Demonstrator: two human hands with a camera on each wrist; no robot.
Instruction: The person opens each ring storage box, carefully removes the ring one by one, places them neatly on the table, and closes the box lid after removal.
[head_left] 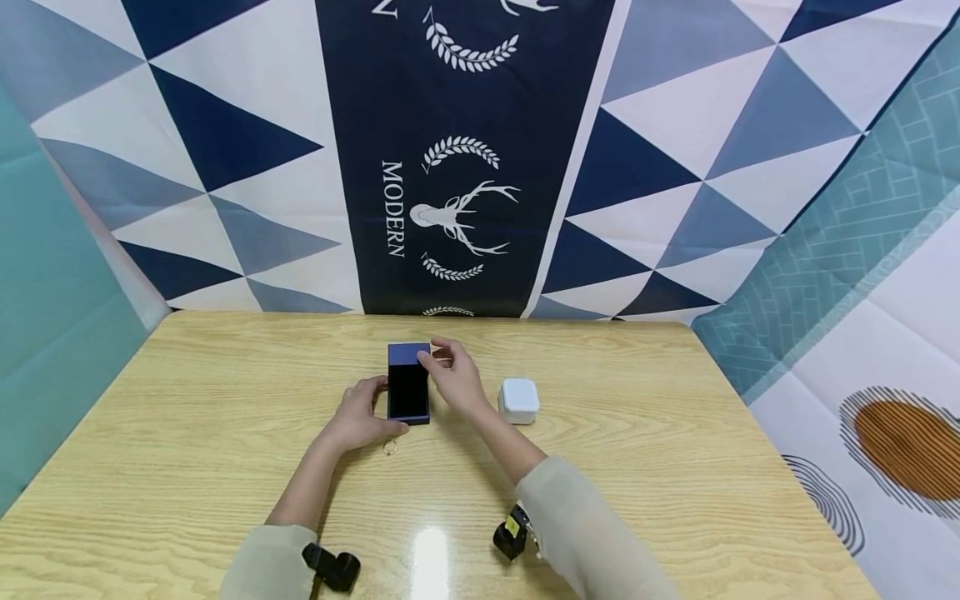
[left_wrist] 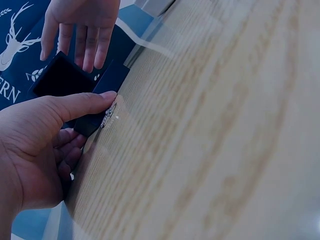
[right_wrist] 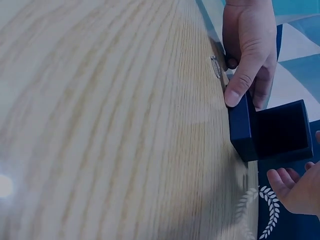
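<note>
A small dark blue ring box (head_left: 408, 396) stands on the table with its lid (head_left: 408, 354) raised and its dark inside facing me. My left hand (head_left: 363, 414) grips the base, thumb along the front edge and fingers at the left side. By the lid's right edge is my right hand (head_left: 455, 375); its fingers (left_wrist: 92, 42) look straight in the left wrist view. Whether they touch the lid is hard to tell. Just in front of the box, near the left thumb, lies a ring (head_left: 390, 447), its stones (left_wrist: 108, 116) visible in the left wrist view.
Right of the box, beside the right forearm, sits a white rounded cube (head_left: 519, 401). The wooden table (head_left: 637, 467) ends at a patterned cloth backdrop (head_left: 450, 167). Light glares off the table's front.
</note>
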